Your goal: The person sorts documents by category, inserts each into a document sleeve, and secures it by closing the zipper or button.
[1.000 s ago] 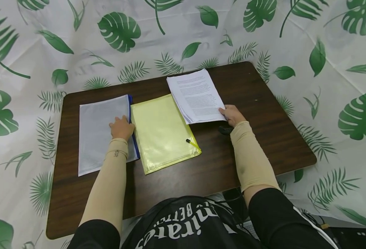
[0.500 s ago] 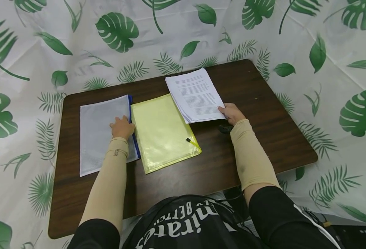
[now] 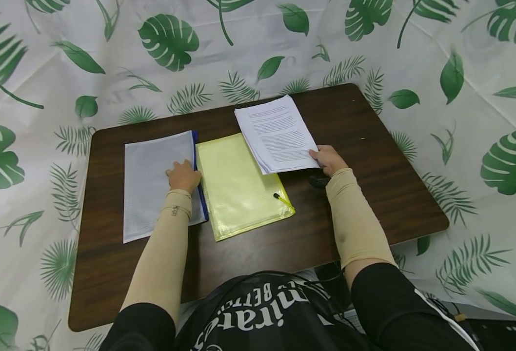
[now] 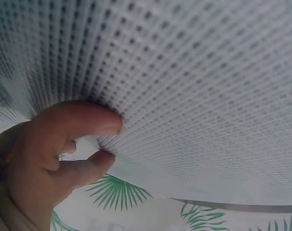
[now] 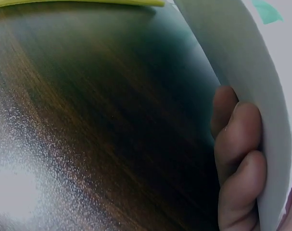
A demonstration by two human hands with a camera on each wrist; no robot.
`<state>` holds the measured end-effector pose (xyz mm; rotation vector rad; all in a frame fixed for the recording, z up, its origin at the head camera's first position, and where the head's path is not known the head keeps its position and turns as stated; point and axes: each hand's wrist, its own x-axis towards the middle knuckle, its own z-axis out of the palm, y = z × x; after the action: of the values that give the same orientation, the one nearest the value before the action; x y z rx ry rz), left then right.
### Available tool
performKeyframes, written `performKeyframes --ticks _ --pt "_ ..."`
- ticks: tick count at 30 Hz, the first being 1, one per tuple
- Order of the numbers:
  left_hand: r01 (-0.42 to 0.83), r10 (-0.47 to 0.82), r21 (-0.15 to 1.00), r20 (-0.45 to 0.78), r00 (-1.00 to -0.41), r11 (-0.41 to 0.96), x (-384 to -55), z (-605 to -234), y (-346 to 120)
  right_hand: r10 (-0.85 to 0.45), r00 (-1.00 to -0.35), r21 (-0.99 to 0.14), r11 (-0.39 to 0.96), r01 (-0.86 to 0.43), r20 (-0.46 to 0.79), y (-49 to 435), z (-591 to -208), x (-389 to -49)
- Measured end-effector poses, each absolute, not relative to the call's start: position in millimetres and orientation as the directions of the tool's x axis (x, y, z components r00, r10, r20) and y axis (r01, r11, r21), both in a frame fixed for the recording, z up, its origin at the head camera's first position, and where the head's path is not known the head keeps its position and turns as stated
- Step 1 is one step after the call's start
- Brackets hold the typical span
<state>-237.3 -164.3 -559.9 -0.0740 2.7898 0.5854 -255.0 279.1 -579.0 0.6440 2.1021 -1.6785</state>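
Note:
My left hand [image 3: 184, 176] rests on a greyish mesh zipper pouch [image 3: 146, 190] with a blue edge, at the left of the table. In the left wrist view, the thumb [image 4: 83, 118] and a fingertip meet the pouch's mesh surface [image 4: 208, 106]. At the right, my right hand [image 3: 329, 160] grips the lower right corner of a stack of printed paper [image 3: 280, 134]. The right wrist view shows fingers [image 5: 242, 130] curled under the sheets [image 5: 251, 72]. Between the hands lies a yellow zipper pouch [image 3: 240, 190], its upper right part under the paper.
The dark wooden table [image 3: 372, 195] has rounded corners. A yellow zipper pull [image 3: 284, 201] with a black end lies at the yellow pouch's lower right. Just under my right wrist sits a small black object [image 3: 318, 182]. A leaf-print cloth [image 3: 240, 58] hangs behind the table.
My left hand has slid right with the greyish pouch, and the yellow pouch has shifted right beside it. The right hand and the paper stay about where they were.

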Motion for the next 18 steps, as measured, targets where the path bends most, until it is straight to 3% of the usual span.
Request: performKeyframes --ticks 12,18 --pt "-0.088 0.023 0.37 -0.285 -0.958 0.925 -236 -557 -158 0.144 -0.809 -0.78 0.213 0.588 -0.571 283 -572 -254" --pt "-0.083 0.021 0.336 -0.295 -0.955 0.938 -234 -557 -160 0.116 -0.818 -0.782 0.244 0.574 -0.564 252 -578 -254"
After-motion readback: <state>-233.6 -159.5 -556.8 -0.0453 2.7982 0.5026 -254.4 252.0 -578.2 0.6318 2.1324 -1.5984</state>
